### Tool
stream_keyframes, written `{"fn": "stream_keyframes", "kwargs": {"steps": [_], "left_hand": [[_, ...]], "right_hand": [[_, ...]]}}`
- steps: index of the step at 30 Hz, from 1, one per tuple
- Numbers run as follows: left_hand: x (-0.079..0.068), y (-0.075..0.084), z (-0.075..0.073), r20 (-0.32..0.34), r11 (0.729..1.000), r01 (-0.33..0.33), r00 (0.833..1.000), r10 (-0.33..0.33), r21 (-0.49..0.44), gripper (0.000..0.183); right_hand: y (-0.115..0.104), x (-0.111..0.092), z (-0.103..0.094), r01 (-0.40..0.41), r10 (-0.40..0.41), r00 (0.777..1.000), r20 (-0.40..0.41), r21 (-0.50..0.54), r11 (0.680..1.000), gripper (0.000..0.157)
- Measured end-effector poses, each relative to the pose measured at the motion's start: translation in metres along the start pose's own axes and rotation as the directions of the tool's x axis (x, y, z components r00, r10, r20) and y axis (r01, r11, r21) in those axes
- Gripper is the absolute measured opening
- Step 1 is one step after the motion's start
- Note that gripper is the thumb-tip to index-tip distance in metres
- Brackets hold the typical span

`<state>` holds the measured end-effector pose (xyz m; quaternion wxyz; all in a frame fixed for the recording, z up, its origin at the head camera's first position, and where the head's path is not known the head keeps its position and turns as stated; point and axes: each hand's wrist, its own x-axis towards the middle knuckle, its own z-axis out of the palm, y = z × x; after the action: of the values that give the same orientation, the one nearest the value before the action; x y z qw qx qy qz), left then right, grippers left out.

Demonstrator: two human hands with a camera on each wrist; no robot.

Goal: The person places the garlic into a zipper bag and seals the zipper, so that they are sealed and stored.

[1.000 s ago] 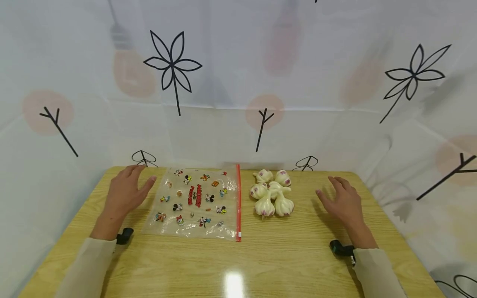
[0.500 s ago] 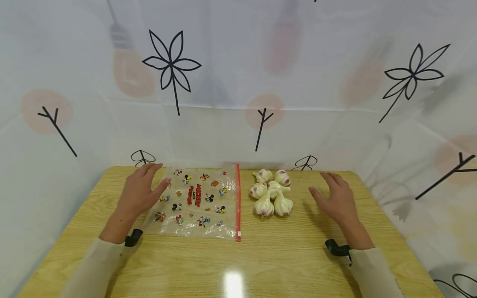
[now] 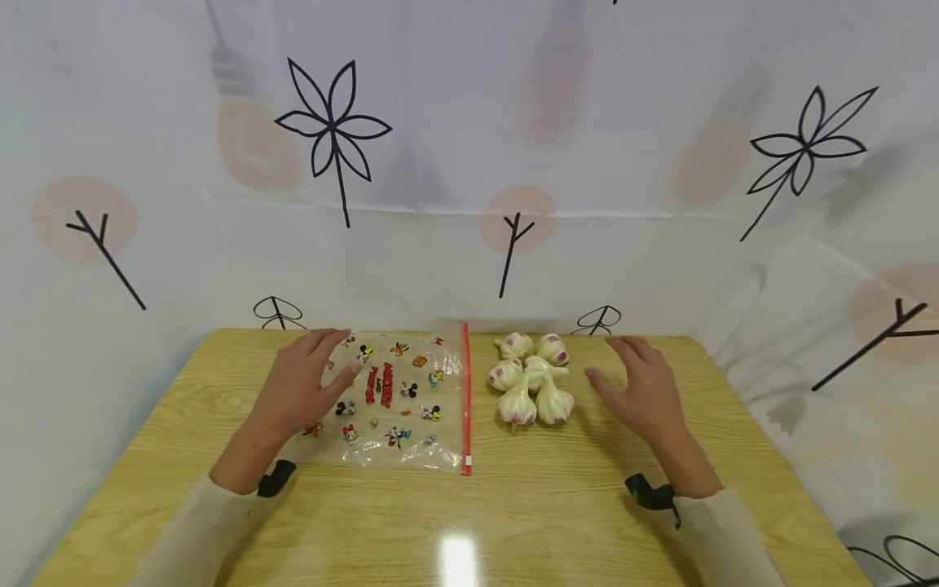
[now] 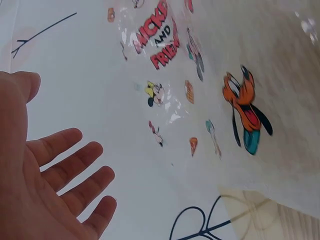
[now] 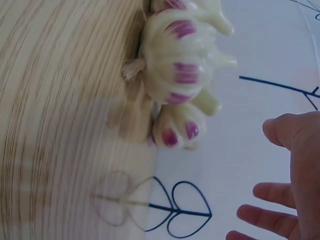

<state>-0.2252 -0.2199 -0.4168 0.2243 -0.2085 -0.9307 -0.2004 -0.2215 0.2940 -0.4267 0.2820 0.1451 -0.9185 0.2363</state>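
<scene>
A clear zip bag printed with cartoon figures lies flat on the table, its red zip strip along the right side. Over the bag's left part is my left hand, fingers spread and holding nothing; it hides that edge in the head view. Just right of the strip sits a cluster of several garlic bulbs, white with purple marks. My right hand hovers to the right of the garlic, apart from it, fingers relaxed. In the right wrist view the garlic is close, beside the fingers.
The wooden table ends at a white cloth backdrop with plant drawings, which also rises on both sides. A dark wrist camera sits under the right wrist, another dark camera under the left.
My left hand has moved right, from beside the bag to over its left part. My right hand has moved left, closer to the garlic. The bag and garlic stay put.
</scene>
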Motion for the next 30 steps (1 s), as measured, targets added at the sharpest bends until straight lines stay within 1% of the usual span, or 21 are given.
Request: {"fn": "stream_keyframes", "kwargs": {"steps": [6, 12, 16, 20, 24, 30], "left_hand": [[0.0, 0.01, 0.004, 0.03, 0.999, -0.028, 0.999, 0.029, -0.016, 0.058], [-0.001, 0.019, 0.007, 0.079, 0.999, -0.025, 0.997, 0.026, -0.022, 0.059], [-0.003, 0.026, 0.01, 0.105, 0.999, -0.038, 0.994, 0.04, -0.016, 0.059], [-0.006, 0.034, 0.015, 0.134, 0.998, -0.065, 0.989, 0.065, -0.003, 0.059], [-0.009, 0.042, 0.02, 0.157, 0.997, -0.076, 0.985, 0.075, 0.001, 0.059], [-0.012, 0.051, 0.031, 0.232, 0.997, -0.081, 0.97, 0.077, 0.007, 0.059]], "right_hand": [[-0.011, 0.001, 0.003, 0.073, -0.073, 0.997, -0.033, 0.009, 0.997, 0.057], [-0.022, 0.0, 0.006, 0.097, -0.096, 0.995, -0.022, 0.025, 0.995, 0.059], [-0.031, -0.001, 0.01, 0.109, -0.108, 0.994, -0.014, 0.043, 0.993, 0.059], [-0.042, -0.002, 0.013, 0.155, -0.154, 0.988, -0.025, 0.047, 0.987, 0.058], [-0.052, -0.002, 0.016, 0.202, -0.201, 0.979, -0.032, 0.043, 0.978, 0.058], [-0.067, -0.007, 0.02, 0.234, -0.233, 0.972, -0.022, 0.043, 0.971, 0.057]]}}
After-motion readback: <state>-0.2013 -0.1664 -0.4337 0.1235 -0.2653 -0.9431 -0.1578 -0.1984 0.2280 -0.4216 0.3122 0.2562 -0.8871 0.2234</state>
